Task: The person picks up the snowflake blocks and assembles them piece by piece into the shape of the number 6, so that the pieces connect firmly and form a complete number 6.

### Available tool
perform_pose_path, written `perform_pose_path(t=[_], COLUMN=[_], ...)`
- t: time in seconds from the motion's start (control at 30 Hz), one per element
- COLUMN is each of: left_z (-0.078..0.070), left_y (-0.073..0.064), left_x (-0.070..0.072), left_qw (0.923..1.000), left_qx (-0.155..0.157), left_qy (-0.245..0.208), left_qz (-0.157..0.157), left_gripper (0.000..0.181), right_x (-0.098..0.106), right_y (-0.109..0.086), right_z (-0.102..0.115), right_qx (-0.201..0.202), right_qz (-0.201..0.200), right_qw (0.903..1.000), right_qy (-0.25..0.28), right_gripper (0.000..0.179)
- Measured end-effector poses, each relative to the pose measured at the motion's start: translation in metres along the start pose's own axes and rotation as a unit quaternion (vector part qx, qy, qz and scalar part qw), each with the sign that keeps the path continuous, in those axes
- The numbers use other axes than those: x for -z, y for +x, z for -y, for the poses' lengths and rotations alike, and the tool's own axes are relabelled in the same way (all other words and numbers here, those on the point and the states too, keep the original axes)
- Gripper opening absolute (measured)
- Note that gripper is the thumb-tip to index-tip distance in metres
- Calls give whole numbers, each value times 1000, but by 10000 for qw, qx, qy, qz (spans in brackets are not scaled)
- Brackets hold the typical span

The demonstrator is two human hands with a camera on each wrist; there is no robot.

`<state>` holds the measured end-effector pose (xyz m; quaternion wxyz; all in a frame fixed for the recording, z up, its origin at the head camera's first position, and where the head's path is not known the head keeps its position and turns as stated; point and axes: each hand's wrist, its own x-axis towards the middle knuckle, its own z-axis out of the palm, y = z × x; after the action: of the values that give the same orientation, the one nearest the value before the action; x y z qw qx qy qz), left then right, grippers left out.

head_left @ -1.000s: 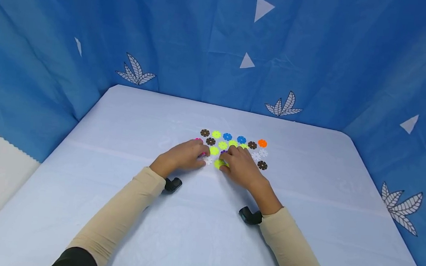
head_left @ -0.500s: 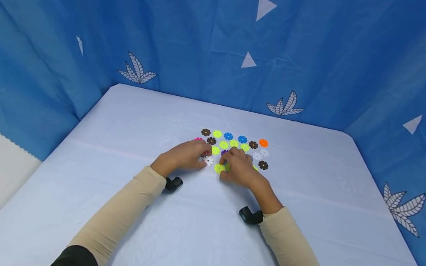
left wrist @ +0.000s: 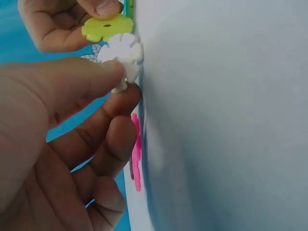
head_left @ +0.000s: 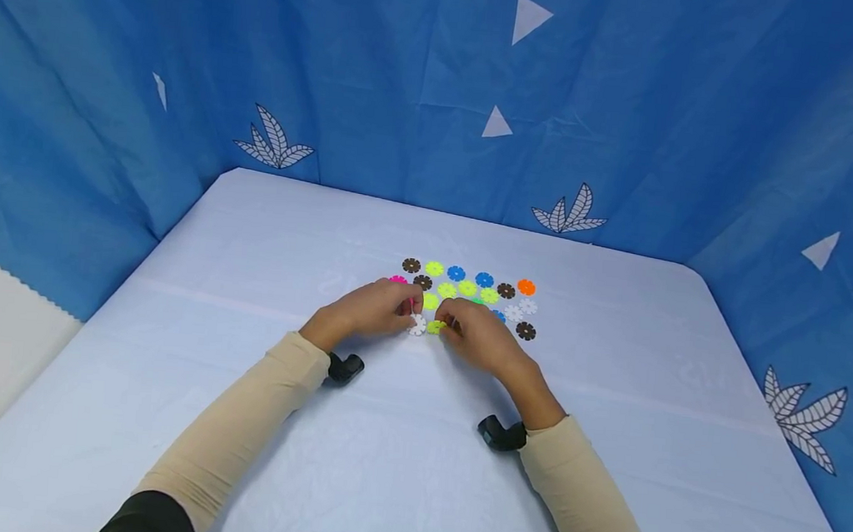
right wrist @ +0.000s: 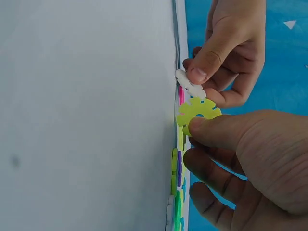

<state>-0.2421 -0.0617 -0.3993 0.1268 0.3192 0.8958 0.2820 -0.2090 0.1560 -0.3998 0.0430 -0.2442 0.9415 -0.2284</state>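
Observation:
Between its thumb and index finger, my left hand (head_left: 370, 307) pinches a white notched flower-shaped plastic disc (left wrist: 122, 48). My right hand (head_left: 477, 330) pinches a yellow-green disc of the same kind (right wrist: 198, 108). In both wrist views the two discs are close together at their rims, held up above the table surface. The other fingers of each hand curl loosely below the pinch. Just beyond the hands lie more such discs, among them a pink disc (head_left: 398, 280), a brown disc (head_left: 423, 282) and a yellow-green disc (head_left: 430, 300). Some are partly hidden behind the right hand.
Loose rows of flat discs cover the table's middle, with an orange disc (head_left: 526, 287) at the far right and a brown disc (head_left: 525, 330) nearest on that side. A white cloth covers the table (head_left: 411, 465). Blue curtains (head_left: 380, 87) hang behind it.
My right hand has closed its thumb and finger on the yellow-green disc and brought it up toward the left hand. The white disc has tilted slightly; the left hand has barely moved.

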Motion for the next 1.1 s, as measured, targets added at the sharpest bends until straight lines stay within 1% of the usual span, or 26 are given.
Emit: perform_pose_path(t=[0.13, 0.23, 0.3, 0.37, 0.43, 0.5, 0.63, 0.87, 0.97, 1.1], left_z=[2, 3, 4, 4, 3, 3, 2, -2, -4, -6], left_y=[1, 1, 0, 0, -1, -1, -2, 0, 1, 2], left_x=[1, 2, 1, 2, 1, 1, -1, -3, -4, -6], left_qw=[9982, 9942, 9893, 9826, 9760, 9707, 9682, 9632, 9609, 9580], left_qx=[-41, 109, 244, 369, 412, 461, 619, 1049, 1159, 1225], left_qy=[-578, -1051, -1414, -1798, -2112, -2329, -2406, -2464, -2509, -2591], left_qz=[127, 209, 262, 300, 339, 360, 310, 233, 178, 117], left_gripper=[11, 9, 8, 8, 7, 6, 5, 7, 7, 7], right_x=[0, 0, 1, 1, 1, 1, 1, 1, 1, 1], right_y=[1, 0, 0, 0, -1, -1, -2, -2, -2, -2], right_z=[-2, -3, -3, -3, -2, -2, -2, -2, -3, -4], right_qx=[185, 265, 341, 440, 542, 625, 709, 796, 850, 899], right_qz=[-177, -321, -395, -438, -425, -406, -386, -347, -342, -299], right_qw=[9996, 9990, 9986, 9981, 9975, 9969, 9964, 9959, 9955, 9950], right_qy=[-129, -157, -92, 18, 151, 233, 276, 235, 258, 311], right_gripper=[12, 12, 12, 12, 12, 13, 12, 11, 12, 12])
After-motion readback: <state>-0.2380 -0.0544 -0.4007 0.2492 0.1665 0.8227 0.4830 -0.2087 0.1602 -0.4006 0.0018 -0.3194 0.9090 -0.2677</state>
